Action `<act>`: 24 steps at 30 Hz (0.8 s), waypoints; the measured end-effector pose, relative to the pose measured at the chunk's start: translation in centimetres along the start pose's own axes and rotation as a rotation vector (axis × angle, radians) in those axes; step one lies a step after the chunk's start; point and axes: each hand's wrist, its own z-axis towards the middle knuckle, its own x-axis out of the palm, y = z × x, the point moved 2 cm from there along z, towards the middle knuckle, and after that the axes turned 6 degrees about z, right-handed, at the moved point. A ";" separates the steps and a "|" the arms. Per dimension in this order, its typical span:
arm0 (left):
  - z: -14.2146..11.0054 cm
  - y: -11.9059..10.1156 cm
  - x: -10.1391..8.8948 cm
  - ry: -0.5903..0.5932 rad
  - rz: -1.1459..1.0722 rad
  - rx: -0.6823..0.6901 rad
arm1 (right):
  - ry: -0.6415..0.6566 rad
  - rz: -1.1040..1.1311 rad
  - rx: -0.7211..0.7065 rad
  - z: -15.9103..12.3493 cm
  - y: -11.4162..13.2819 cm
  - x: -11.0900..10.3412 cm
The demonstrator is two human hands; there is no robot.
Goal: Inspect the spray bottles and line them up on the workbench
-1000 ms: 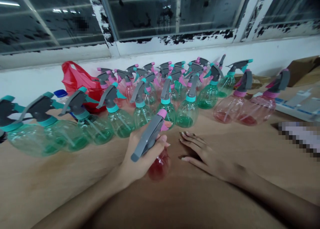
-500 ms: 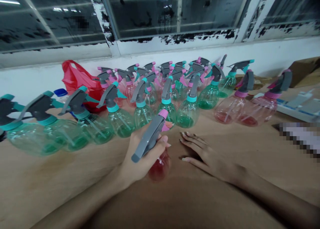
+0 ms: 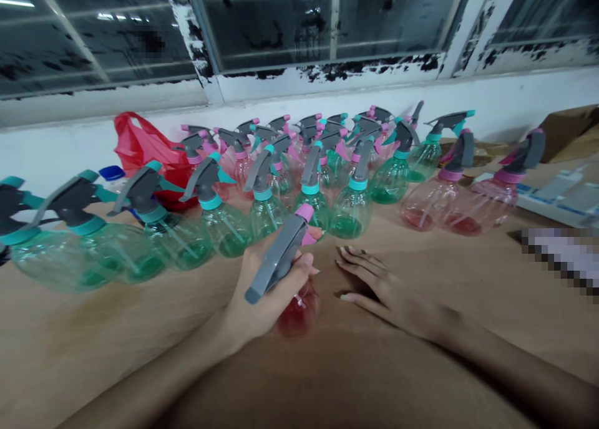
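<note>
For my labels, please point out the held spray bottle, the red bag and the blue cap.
Spray bottle (image 3: 279, 254): head view, on its grey spray head.
Red bag (image 3: 163, 163): head view, its middle.
Blue cap (image 3: 112, 173): head view, its top.

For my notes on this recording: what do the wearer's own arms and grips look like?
The left grip and right grip are ungloved, with longish fingernails extending past the fingertips. The left forearm and right forearm show no sleeves within the picture. No watch, bracelet or ring is visible, though some left fingers are partly hidden.
</note>
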 end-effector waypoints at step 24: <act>0.0 0.6 -0.3 0.043 -0.008 0.004 | -0.009 0.001 0.001 0.0 0.1 0.0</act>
